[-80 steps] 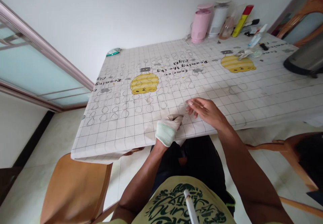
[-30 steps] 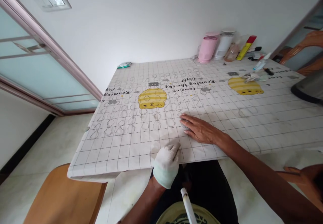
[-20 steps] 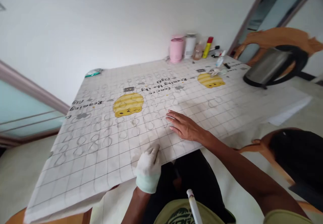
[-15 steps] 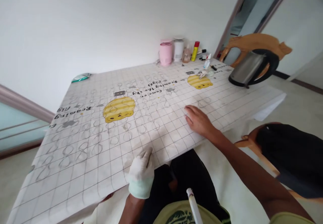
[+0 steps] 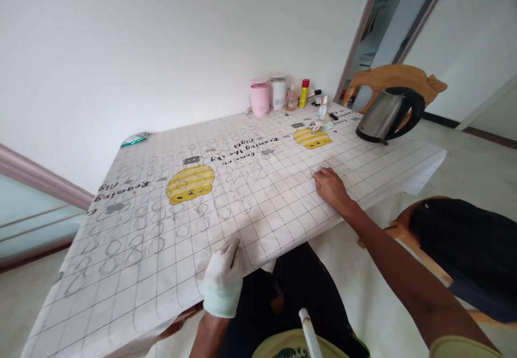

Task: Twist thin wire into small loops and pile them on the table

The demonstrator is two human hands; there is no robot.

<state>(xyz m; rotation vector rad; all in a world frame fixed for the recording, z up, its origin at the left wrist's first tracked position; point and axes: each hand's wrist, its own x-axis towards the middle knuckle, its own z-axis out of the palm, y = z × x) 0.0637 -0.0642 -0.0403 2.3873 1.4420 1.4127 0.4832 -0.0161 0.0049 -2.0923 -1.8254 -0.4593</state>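
A white tablecloth with a black grid, yellow bear-like prints and lettering covers the table. On its near edge rests my left hand in a white glove, fingers drawn together; whether cloth is pinched between them is too small to tell. Bare, my right hand lies farther right on the cloth with its fingers curled in, and anything under them is hidden. Many looping grey pencil-like marks cover the left half of the cloth.
A steel kettle stands at the right end. Along the wall are a pink container, a white container, bottles and a yellow-red can. A green packet lies back left. Chairs stand right.
My right hand has shifted right over the cloth and its fingers have curled in. My left hand has stayed at the edge. The view has shifted slightly.
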